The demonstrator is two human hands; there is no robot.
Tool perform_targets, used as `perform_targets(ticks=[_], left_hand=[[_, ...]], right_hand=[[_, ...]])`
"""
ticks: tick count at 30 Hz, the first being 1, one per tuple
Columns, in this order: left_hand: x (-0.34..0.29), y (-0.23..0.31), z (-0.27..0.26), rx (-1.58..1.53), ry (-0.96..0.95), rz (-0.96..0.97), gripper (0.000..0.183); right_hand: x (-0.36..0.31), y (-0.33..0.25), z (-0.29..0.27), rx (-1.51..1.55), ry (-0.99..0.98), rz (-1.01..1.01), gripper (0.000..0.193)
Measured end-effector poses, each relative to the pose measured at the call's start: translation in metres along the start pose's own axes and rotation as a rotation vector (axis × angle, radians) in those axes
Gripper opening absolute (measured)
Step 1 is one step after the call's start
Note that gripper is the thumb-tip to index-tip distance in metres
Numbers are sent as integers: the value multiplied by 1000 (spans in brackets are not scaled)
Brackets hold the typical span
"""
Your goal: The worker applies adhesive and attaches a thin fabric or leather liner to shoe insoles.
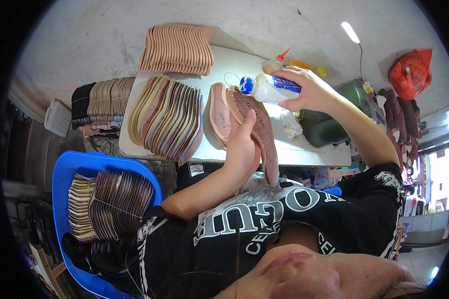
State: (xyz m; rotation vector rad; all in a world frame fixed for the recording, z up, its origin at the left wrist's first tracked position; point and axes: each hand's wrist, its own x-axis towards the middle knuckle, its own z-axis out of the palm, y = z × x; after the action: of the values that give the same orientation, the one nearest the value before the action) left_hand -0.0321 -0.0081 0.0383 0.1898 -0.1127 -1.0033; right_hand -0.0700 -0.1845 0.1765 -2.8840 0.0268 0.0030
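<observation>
My left hand [243,144] is closed round a long pinkish-brown insole [264,132], its thumb pressed on the upper face. The insole is tilted, its lower end reaching down toward my shirt. Beside it, a second insole [220,117] of similar colour lies close to my fingers; whether I also grip it is hidden. My right hand [307,89] is wrapped round a white squeeze bottle [271,88] with a blue label. Tipped on its side, the bottle points its blue cap [246,85] left, at the top end of the held insole; I cannot tell if they touch.
Left on the white table [224,60] stands a fanned row of insoles [167,119], with a pink stack [177,49] behind. A blue tub [60,199] of bundled insoles is at lower left. A red-tipped bottle [280,60] and dark green container [327,119] stand rightward.
</observation>
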Motion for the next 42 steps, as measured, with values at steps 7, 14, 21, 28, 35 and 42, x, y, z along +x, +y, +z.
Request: perform_targets(ticks=[7,14,21,28,35,42], left_hand=[[-6,-12,3,97,88,83,41],[-6,-13,8,87,111,81,41],[-3,-12,2,62,108,40,42],[0,-6,-2,43,95,49,42],[10,14,0,-18,133,-10,40],[24,17,-12,-24,227,-65,43]], right_hand=[[-3,-4,-2,-65,-48,-1,67],[-2,-3,-7,-93,-66,7,62],[-1,1,-3,-54,-76,5,63],[4,7,2,141,-26,110,62],[37,51,3,431,374,248,62],[109,162,4,-7,313,478,65]])
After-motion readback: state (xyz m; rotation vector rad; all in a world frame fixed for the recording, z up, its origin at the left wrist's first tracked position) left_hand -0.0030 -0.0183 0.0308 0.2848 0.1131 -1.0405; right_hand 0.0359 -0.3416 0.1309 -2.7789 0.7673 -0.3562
